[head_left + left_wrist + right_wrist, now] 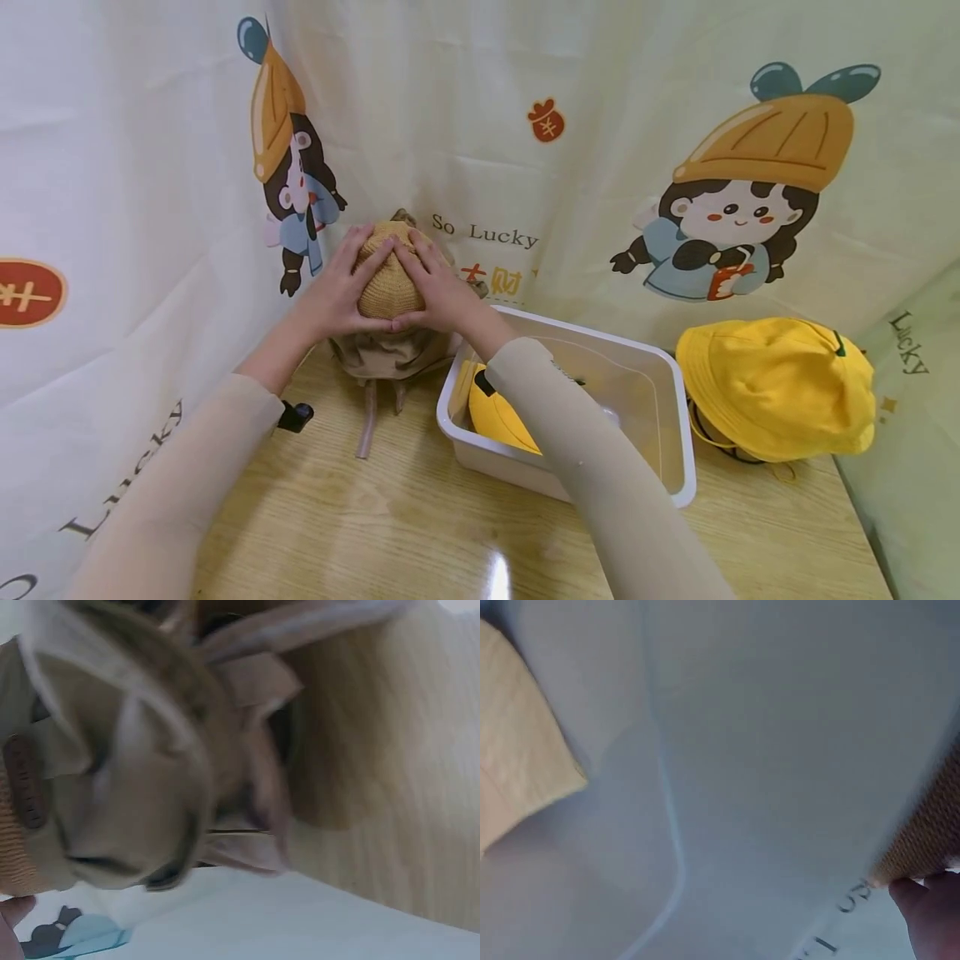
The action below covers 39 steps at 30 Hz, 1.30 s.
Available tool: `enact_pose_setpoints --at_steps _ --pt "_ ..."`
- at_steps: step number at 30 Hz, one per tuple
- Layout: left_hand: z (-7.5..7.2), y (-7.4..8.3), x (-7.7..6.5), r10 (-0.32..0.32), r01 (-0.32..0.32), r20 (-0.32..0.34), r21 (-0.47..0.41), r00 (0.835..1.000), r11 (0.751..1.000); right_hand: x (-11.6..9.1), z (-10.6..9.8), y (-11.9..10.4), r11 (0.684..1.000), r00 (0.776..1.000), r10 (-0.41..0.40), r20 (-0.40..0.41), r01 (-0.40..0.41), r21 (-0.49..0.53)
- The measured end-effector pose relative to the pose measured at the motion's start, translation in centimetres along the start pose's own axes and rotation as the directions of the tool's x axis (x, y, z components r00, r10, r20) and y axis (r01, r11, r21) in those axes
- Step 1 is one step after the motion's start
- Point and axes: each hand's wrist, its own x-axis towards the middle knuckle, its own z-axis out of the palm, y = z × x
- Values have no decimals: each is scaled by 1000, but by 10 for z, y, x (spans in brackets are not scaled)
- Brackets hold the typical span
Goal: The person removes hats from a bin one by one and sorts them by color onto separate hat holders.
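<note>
Both hands are spread over a tan knitted cap (388, 287), fingers over its top and thumbs meeting at its lower edge. My left hand (343, 287) holds the left side and my right hand (438, 287) the right. Directly below the cap, a brown cloth hat (390, 354) hangs in folds with two ties dangling. A small leather-like label (25, 781) shows on the brown cloth beside the knit in the left wrist view. Fingertips of the right hand reach the knit's edge in the right wrist view.
Right of the hats, a white bin (510, 479) contains a yellow item (498, 417) with a black patch, partly behind my right sleeve. A yellow bucket hat (780, 387) stands beyond it. Printed curtains (600, 50) enclose the wooden table (375, 517).
</note>
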Motion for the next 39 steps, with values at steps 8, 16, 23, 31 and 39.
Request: enact_pose_setpoints --at_steps 8,16,23,31,39 --pt "-14 2 10 -107 113 96 -60 990 992 6 -19 -4 995 1000 23 -2 -23 94" --pt "-10 7 14 -141 152 132 -73 981 986 5 -17 1 997 997 45 58 -49 63" --pt "-17 9 8 -111 116 99 -46 989 992 -6 -25 4 981 995 47 83 -62 184" --pt "-35 43 6 -25 24 50 9 998 1000 -49 -41 25 977 997 35 66 -48 206" --pt "-38 107 7 168 -167 52 -25 984 986 -100 -52 50 992 997 -23 -68 31 121"
